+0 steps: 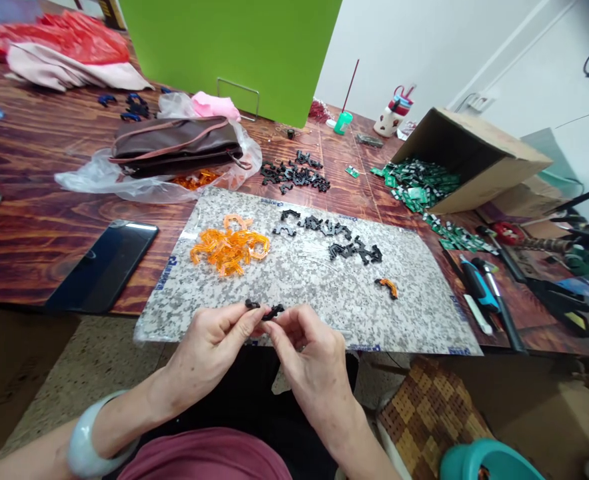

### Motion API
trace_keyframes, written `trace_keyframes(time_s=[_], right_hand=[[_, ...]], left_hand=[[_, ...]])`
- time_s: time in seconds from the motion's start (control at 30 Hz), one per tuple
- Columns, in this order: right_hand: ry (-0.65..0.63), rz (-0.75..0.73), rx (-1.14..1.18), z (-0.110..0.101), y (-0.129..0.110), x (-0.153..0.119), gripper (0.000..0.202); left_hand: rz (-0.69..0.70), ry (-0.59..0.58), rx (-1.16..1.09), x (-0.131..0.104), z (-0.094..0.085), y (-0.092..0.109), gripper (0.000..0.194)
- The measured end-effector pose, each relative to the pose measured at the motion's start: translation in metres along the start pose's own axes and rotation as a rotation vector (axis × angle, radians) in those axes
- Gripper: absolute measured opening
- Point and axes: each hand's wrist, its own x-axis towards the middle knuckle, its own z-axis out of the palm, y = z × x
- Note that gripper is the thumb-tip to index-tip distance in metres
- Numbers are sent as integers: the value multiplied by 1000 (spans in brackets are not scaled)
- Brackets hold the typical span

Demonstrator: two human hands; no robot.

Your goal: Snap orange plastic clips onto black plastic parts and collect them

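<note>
1. While both hands work close together over the near edge of the granite-patterned board [299, 277], the left hand [207, 353] pinches a black plastic bracket [274, 312] with thumb and forefinger nearly closed.
2. The right hand [311, 357] meets it from the other side, thumb and fingertips drawn in on the bracket, remaining fingers curled. Fingertips cover the middle, so I cannot tell whether it is one piece or two.
3. Judging by its slim curve, the bracket would best be braced firmly by one hand while the other presses or turns it gently; forcing a thin arm could snap it.
4. Keeping the pinch above the board seems wise, since a slip beyond its edge could send the part to the floor.
5. Just beyond the hands, a black-and-orange arc [387, 288] rests on the right of the board, useful for comparing orientation.
6. Translucent orange arcs [230, 249] are heaped at left and loose black brackets [341, 233] lie farther back; keeping them apart should ease picking.
7. Farther out, another black pile [297, 176] sits on the wood-grained tabletop [19, 263], behind the board.
</note>
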Motion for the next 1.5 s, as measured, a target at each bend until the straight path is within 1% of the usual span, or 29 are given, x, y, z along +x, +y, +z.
trace_keyframes(time_s=[0.1, 0.23, 0.33, 0.47, 0.6, 0.73, 0.77, 0.83, 0.9, 0.97, 1.03, 1.23, 1.33, 1.5], right_hand=[[-56, 23, 2, -2, 3, 1, 13], [-112, 15, -29, -4, 7, 2, 16], [-138, -23, -84, -7, 7, 2, 16], [-139, -149, -197, -12, 3, 1, 19], [-189, -266, -300, -21, 2, 4, 23], [-237, -416, -369, -29, 8, 10, 39], [-220, -453, -370, -30, 10, 12, 43], [-144, -492, -348, -30, 15, 14, 45], [-55, -469, -289, -29, 19, 15, 44], [-13, -395, -205, -28, 20, 15, 43], [-13, -322, -121, -26, 20, 13, 42], [-45, -147, 53, -23, 17, 9, 36], [-63, -121, 81, -21, 18, 8, 30], [-41, -149, 55, -18, 19, 8, 18]], left_hand=[[45, -36, 71, 0, -2, -2, 38], [132, -109, 175, -1, -5, -4, 37], [140, -150, 238, -1, -7, -4, 37], [118, -209, 283, -2, -9, 1, 40], [152, -305, 289, -2, -15, 5, 39], [168, -391, 255, 1, -23, 7, 37], [157, -400, 235, 3, -24, 8, 37], [113, -403, 163, 6, -24, 10, 38], [49, -396, 67, 9, -23, 11, 38], [2, -380, -5, 11, -21, 10, 37], [-21, -357, -31, 12, -20, 8, 37], [-15, -326, -13, 13, -20, 3, 41], [-51, -324, -27, 14, -19, 3, 40], [-92, -323, -44, 16, -16, -1, 41]])
